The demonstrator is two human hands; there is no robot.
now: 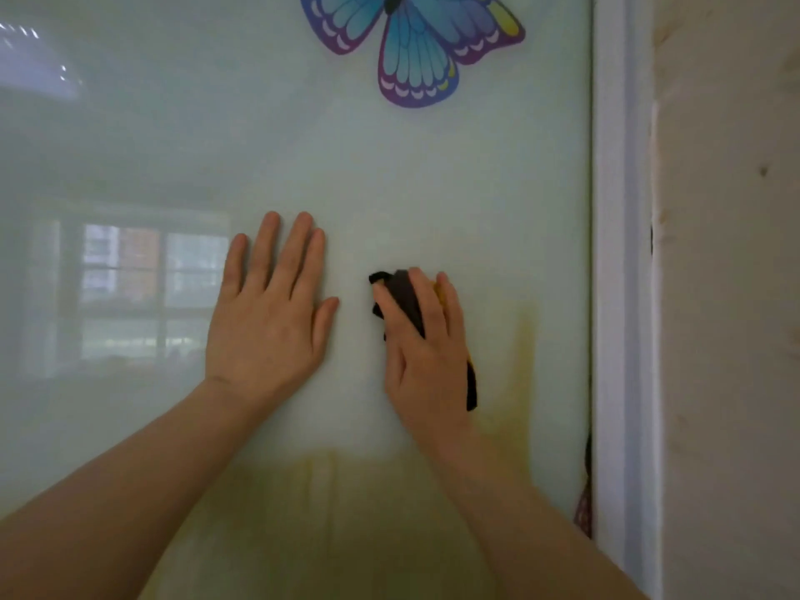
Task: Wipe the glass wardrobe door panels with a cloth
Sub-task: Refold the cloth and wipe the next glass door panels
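frosted glass panel (389, 188) filled the view, white frame (614, 253) at its right edge. dark cloth (404, 296) lay pinned flat to the glass under the right hand (426, 352), below the butterfly sticker (415, 41); fingers curled over it, long axis running up-down. left hand (270, 313) just left of the cloth, fingers straight and spread, pressing glass. right hand nearer the frame.

— What carries everything here?
— The frosted glass door panel (389, 175), standing upright with a white frame (614, 253) along its right edge.
— What sits on it?
— A blue and purple butterfly sticker (415, 41) near the top. Below the butterfly, the left hand (270, 313) lies flat on the glass, and the right hand (426, 352) presses a dark cloth (404, 298) against it.
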